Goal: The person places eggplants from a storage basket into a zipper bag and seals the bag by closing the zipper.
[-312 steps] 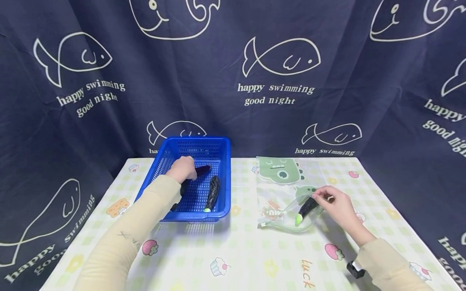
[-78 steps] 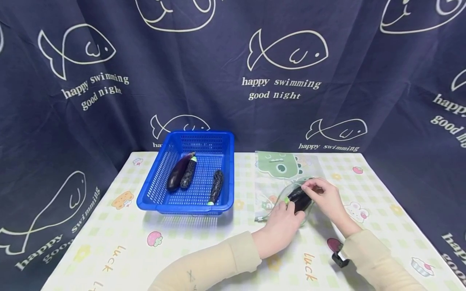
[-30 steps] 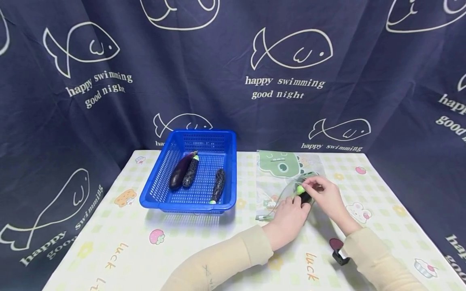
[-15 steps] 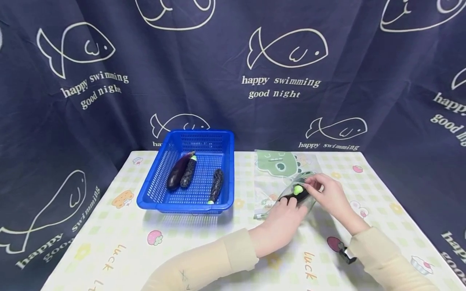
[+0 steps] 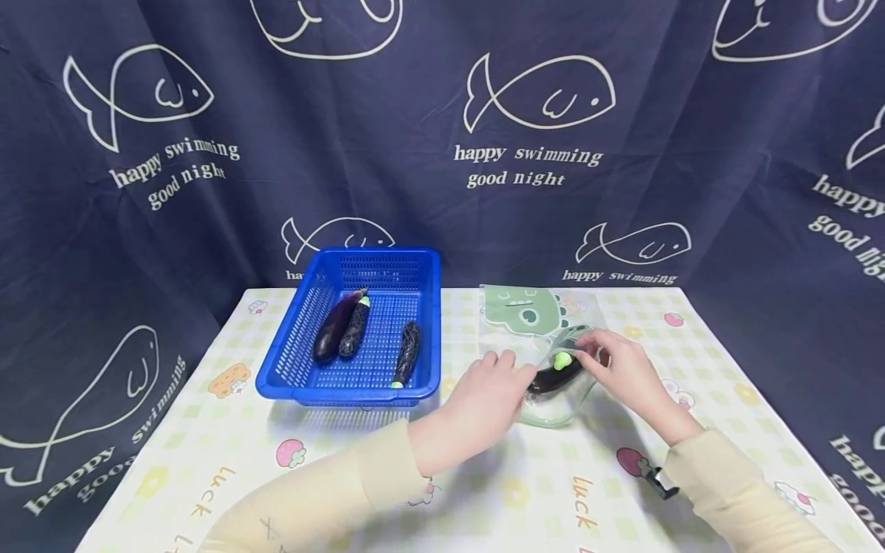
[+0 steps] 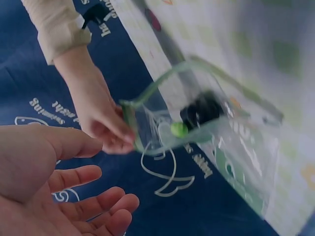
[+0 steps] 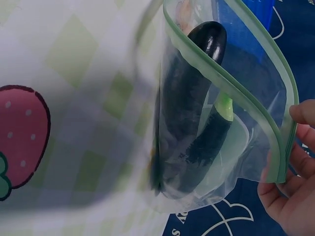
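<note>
My right hand point(image 5: 625, 376) pinches the green zip edge of a clear zip bag point(image 5: 553, 421), whose mouth gapes. Inside the bag in the right wrist view are a glossy dark eggplant point(image 7: 189, 81), its rounded end up at the mouth, and a slimmer dark eggplant point(image 7: 206, 140) with a light-green tip. My left hand point(image 5: 477, 399) hovers just left of the bag. The left wrist view shows its fingers point(image 6: 93, 204) loosely spread with nothing in them, apart from the bag.
Left of the bag stands a blue perforated basket point(image 5: 346, 395). It contains a large purple eggplant point(image 5: 336, 330) and two slimmer dark ones with light-green tips, one of them a wrinkled-looking eggplant point(image 5: 408, 349) at the right. A dark patterned curtain point(image 5: 415, 100) hangs behind the table.
Earlier my left hand reached into the basket, then guided a dark eggplant into the bag's mouth. Now it has let go and drawn back left. The right hand keeps hold of the bag.
</note>
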`<action>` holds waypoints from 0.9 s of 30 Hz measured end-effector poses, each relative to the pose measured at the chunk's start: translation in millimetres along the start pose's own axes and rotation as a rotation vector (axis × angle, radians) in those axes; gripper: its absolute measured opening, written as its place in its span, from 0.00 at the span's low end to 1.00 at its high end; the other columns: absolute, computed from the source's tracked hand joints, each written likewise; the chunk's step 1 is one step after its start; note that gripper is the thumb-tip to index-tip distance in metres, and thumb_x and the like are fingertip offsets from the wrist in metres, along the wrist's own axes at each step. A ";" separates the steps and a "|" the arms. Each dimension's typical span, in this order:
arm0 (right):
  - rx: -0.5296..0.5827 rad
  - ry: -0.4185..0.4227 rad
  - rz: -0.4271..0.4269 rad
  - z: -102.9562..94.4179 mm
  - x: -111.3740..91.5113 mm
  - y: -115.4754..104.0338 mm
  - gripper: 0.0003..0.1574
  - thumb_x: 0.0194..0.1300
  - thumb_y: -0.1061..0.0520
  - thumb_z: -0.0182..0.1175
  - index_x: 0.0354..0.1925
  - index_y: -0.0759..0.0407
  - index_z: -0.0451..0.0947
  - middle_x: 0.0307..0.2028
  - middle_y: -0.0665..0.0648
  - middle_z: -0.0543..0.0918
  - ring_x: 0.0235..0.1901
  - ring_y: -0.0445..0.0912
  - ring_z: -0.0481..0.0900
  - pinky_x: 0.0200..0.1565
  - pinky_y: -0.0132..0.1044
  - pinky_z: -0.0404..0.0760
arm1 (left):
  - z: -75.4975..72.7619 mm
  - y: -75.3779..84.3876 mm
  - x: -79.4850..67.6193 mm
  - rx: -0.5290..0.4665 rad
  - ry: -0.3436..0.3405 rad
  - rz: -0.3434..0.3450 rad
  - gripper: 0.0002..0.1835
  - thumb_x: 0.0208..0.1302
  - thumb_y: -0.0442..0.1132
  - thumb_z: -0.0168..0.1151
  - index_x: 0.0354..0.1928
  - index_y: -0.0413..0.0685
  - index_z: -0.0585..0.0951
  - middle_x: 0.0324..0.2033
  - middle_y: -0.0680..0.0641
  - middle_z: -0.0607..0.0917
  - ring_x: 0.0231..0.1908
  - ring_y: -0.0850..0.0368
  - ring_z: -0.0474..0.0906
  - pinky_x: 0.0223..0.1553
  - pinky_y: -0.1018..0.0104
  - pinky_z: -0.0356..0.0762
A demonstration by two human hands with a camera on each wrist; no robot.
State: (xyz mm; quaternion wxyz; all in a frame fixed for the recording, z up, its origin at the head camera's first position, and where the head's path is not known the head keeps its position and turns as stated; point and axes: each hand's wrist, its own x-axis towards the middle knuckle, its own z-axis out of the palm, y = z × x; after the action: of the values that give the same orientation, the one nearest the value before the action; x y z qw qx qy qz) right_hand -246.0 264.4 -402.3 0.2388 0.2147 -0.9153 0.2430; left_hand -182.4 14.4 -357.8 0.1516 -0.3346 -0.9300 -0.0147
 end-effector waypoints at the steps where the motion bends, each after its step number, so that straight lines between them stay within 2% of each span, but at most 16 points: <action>1: 0.000 -0.002 -0.002 0.2 -0.3 0.6 0.08 0.55 0.61 0.65 0.36 0.55 0.79 0.23 0.45 0.75 0.21 0.39 0.69 0.25 0.31 0.69 | -2.0 -4.0 -0.7 -0.001 0.003 -0.004 0.13 0.61 0.46 0.61 0.47 0.55 0.74 0.36 0.50 0.76 0.34 0.56 0.71 0.31 0.68 0.70; 9: 0.004 0.000 -0.009 0.7 -1.7 1.2 0.06 0.56 0.62 0.65 0.31 0.51 0.79 0.21 0.42 0.72 0.21 0.39 0.68 0.24 0.30 0.66 | -17.8 -36.1 -2.3 -0.010 0.058 -0.039 0.17 0.59 0.45 0.62 0.48 0.51 0.73 0.35 0.48 0.75 0.32 0.53 0.72 0.30 0.63 0.71; 13: 0.001 0.008 -0.010 0.9 -2.0 1.4 0.06 0.56 0.62 0.65 0.30 0.50 0.79 0.20 0.42 0.71 0.21 0.39 0.67 0.24 0.30 0.66 | -24.2 -50.4 -1.5 0.017 0.080 -0.053 0.19 0.59 0.46 0.62 0.51 0.50 0.73 0.34 0.46 0.76 0.31 0.51 0.72 0.29 0.62 0.71; 22: 0.001 0.044 -0.017 1.6 -3.2 3.0 0.07 0.54 0.62 0.66 0.29 0.50 0.79 0.20 0.41 0.72 0.21 0.37 0.66 0.25 0.28 0.64 | -36.4 -82.5 1.8 0.057 0.076 -0.120 0.20 0.59 0.47 0.62 0.52 0.49 0.73 0.37 0.43 0.76 0.35 0.48 0.72 0.31 0.59 0.73; 27: 0.012 0.048 -0.011 1.4 -4.0 3.0 0.07 0.54 0.62 0.66 0.30 0.51 0.79 0.21 0.42 0.72 0.21 0.37 0.66 0.25 0.26 0.64 | -40.3 -101.9 1.6 0.047 0.009 -0.200 0.24 0.61 0.48 0.60 0.57 0.49 0.71 0.41 0.41 0.76 0.38 0.47 0.73 0.37 0.56 0.76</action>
State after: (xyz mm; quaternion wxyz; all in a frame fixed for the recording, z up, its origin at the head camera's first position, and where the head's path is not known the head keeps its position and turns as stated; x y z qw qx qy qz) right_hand -244.8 267.2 -406.5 0.2606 0.2153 -0.9068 0.2520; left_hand -236.4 -68.9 -311.4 0.1616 -0.2364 -0.9581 -0.0094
